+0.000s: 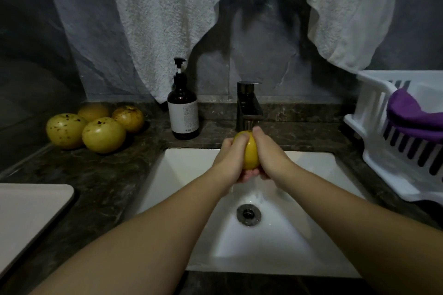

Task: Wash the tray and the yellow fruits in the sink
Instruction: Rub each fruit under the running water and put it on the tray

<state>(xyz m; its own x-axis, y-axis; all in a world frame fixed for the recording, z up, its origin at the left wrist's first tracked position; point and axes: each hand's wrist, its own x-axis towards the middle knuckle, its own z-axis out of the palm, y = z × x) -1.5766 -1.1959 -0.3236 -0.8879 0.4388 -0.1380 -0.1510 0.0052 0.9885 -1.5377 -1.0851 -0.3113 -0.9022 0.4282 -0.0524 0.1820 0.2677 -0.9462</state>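
Fruit [250, 153], yellow and wet, is held over the sink [275, 242] just below the tap [248, 105]. Left hand [227, 160] cups it from the left, fingers curled over its top; right hand [269, 153] cups it from the right, fingers likewise curled round it. Both grips are closed on the fruit, palms pressed to its sides, fingertips of the two hands nearly meeting at the top. Water falls from under the hands toward the drain [248, 214].

Four more fruits [103, 134] sit in a tight cluster on the desk [107, 175] at the left rear, well apart from the sink; their skins are yellow-green with brown specks. They touch one another.

Tray [31, 213], pale and flat with a rounded corner, lies on the desk at the left front edge of the view, partly cut off by the frame. It lies apart from the sink and from the fruits.

Brown pump bottle [183, 112] with a white label stands upright on the desk between the fruit cluster and the tap. White rack [383, 151] sits on the desk right of the sink, with a purple cloth [412, 117] in it. Two white towels [167, 19] hang against the dark wall behind.
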